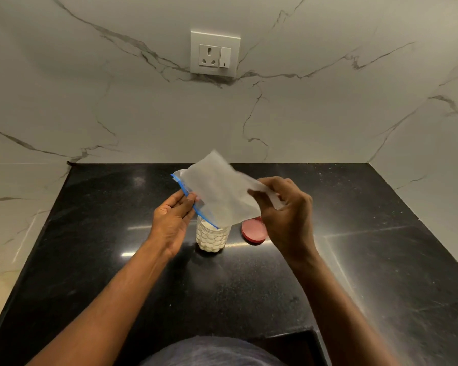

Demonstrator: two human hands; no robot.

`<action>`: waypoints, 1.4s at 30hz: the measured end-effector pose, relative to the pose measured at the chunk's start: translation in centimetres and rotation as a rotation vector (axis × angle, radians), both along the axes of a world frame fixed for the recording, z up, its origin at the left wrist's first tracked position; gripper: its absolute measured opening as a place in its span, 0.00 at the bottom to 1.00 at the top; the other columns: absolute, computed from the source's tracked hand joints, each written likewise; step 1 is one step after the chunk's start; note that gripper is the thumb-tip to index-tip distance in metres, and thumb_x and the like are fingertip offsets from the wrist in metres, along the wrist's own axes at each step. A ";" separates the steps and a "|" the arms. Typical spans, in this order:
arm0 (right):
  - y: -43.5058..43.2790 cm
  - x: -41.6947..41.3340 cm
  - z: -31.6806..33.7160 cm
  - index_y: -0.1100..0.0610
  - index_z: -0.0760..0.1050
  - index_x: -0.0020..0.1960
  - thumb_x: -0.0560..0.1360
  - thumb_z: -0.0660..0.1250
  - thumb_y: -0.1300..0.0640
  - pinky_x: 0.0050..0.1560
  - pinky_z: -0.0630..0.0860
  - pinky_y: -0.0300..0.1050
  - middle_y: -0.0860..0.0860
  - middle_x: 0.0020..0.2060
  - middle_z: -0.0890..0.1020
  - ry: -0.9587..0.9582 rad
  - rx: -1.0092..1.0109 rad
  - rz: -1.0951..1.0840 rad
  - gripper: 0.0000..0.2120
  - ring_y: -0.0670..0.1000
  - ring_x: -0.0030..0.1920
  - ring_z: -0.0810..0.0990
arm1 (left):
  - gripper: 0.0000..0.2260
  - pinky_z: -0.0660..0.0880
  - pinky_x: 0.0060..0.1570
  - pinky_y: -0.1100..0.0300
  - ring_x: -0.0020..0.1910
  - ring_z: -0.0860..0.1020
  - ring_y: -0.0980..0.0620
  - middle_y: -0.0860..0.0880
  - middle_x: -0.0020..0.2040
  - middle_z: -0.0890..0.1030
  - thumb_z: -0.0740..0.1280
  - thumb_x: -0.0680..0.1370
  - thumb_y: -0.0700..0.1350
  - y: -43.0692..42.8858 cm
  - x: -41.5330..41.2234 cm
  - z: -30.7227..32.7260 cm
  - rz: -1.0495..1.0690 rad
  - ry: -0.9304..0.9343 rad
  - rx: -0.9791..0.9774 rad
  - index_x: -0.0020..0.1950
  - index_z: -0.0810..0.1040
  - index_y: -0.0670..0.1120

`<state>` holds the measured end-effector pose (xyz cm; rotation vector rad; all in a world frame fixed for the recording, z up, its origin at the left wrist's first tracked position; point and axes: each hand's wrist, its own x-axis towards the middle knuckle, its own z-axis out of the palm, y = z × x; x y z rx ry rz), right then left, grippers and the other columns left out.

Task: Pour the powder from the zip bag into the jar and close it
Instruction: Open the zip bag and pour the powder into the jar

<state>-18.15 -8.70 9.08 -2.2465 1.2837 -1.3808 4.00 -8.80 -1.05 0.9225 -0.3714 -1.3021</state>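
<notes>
A clear zip bag (220,191) with a blue zip edge is held tilted above a small textured clear jar (212,238) that stands upright on the black counter and holds white powder. The bag's blue mouth points down into the jar's open top. My left hand (173,220) pinches the zip edge at the bag's left side. My right hand (286,215) grips the bag's raised bottom corner. The bag looks nearly flat. A red lid (253,231) lies flat on the counter just right of the jar, partly hidden behind my right hand.
The black granite counter (354,260) is bounded by marble walls at the back and on both sides. A white socket with a switch (215,53) sits on the back wall. The counter's front edge has a step at the lower right.
</notes>
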 end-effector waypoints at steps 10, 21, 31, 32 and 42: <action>0.0 0.0 0.4 0.59 0.86 0.50 0.74 0.78 0.62 0.41 0.77 0.41 0.51 0.42 0.86 -0.014 0.040 0.004 0.05 0.51 0.42 0.82 | 0.20 0.85 0.55 0.55 0.58 0.87 0.48 0.44 0.59 0.88 0.74 0.71 0.40 0.2 0.3 -0.7 -0.007 0.023 0.014 0.64 0.83 0.44; -0.8 -0.9 0.8 0.59 0.85 0.51 0.76 0.77 0.63 0.46 0.83 0.56 0.52 0.45 0.87 -0.061 0.102 0.030 0.05 0.54 0.46 0.85 | 0.18 0.85 0.55 0.55 0.57 0.87 0.48 0.45 0.57 0.88 0.74 0.72 0.39 0.3 0.4 -0.5 -0.012 0.053 -0.012 0.62 0.83 0.44; -1.3 -1.1 0.4 0.54 0.83 0.57 0.76 0.77 0.52 0.48 0.84 0.56 0.48 0.49 0.87 -0.238 0.280 0.043 0.12 0.51 0.50 0.86 | 0.20 0.84 0.59 0.53 0.61 0.86 0.47 0.44 0.60 0.87 0.74 0.73 0.39 0.0 0.4 -1.0 -0.018 0.062 -0.003 0.65 0.82 0.43; -1.4 -1.2 0.2 0.52 0.82 0.59 0.74 0.79 0.50 0.47 0.84 0.50 0.47 0.50 0.86 -0.243 0.337 0.042 0.16 0.48 0.51 0.85 | 0.20 0.83 0.60 0.52 0.61 0.86 0.46 0.44 0.60 0.87 0.74 0.73 0.39 0.0 0.4 -1.0 -0.016 0.067 0.001 0.65 0.82 0.43; -1.5 -1.3 -2.8 0.58 0.84 0.47 0.73 0.79 0.58 0.39 0.84 0.44 0.50 0.40 0.87 -0.175 0.371 0.010 0.06 0.49 0.39 0.85 | 0.21 0.84 0.57 0.54 0.59 0.86 0.47 0.43 0.60 0.87 0.74 0.72 0.38 -0.2 0.2 -1.3 -0.009 0.090 -0.007 0.66 0.82 0.41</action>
